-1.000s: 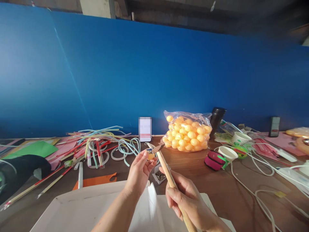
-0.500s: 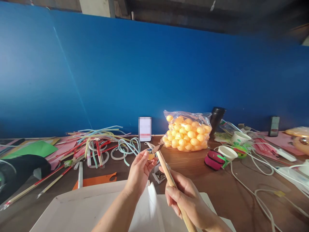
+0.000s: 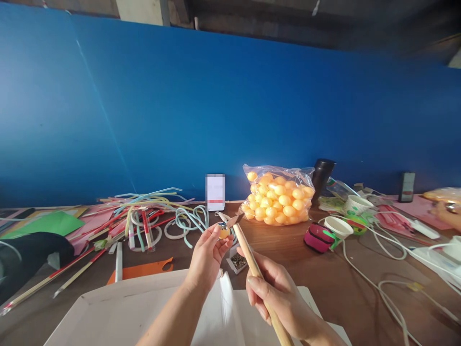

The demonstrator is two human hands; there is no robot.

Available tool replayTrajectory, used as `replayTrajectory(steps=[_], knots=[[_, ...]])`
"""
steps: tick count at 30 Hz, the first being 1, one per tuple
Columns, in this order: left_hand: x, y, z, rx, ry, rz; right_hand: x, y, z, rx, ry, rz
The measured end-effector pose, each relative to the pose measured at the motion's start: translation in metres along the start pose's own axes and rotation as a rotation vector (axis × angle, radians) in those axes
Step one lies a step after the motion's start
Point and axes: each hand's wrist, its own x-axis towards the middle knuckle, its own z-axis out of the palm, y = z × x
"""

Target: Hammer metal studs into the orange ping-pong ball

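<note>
Pinching a small orange ball (image 3: 224, 233) between thumb and fingers of the left hand (image 3: 207, 252), near the middle of the scene, at the far edge of the white cardboard (image 3: 129, 307). Gripping a wooden-handled hammer (image 3: 249, 251) in the right hand (image 3: 277, 293), with fingers wrapped round the handle and head end pointing to the far side, right by the ball's upper right. Cannot tell touching from just short of it. Seems part-way through work on this one ball: held up to the hammer, not yet set down. Cannot judge the amount done, nor tell a dark, shiny patch on top from a fitted part, a coating or a reflection. Too small to show any finer mark. Leaves many orange balls (image 3: 270, 211) inside a clear bag (image 3: 286, 169), far and right of centre, apparently unworked. Leaves also plenty of metal bits (image 3: 238, 260) in a small tray (image 3: 236, 271), just nearer and right of the ball, apparently available and untouched by either hand.
</note>
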Motion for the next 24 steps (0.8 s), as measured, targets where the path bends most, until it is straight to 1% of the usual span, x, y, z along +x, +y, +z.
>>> replayTrajectory(steps=[5, 7, 10, 14, 16, 21, 24], knots=[[0.0007, -0.0007, -0.001, 0.003, 0.014, -0.014, 0.0011, 0.001, -0.0006, -0.004, -0.021, 0.038], [0.0011, -0.0007, -0.0012, -0.004, 0.015, -0.013, 0.0009, 0.001, -0.0002, 0.002, -0.006, 0.004], [0.0015, -0.0003, -0.0013, -0.042, 0.007, -0.016, -0.0017, -0.0006, -0.0009, 0.024, 0.014, -0.086], [0.0023, 0.0001, -0.0016, -0.078, 0.04, -0.059, -0.0055, -0.0027, -0.002, 0.04, -0.006, -0.11], [0.0025, 0.0001, -0.0021, -0.086, 0.041, -0.073, -0.006, -0.0029, -0.0016, 0.042, -0.015, -0.107], [0.002, 0.0005, -0.0019, -0.072, -0.003, -0.061, -0.0053, -0.0004, 0.0002, 0.048, -0.04, -0.051], [0.0012, 0.001, -0.0006, -0.06, -0.025, -0.045, -0.0046, 0.002, 0.0007, 0.025, -0.022, -0.014]])
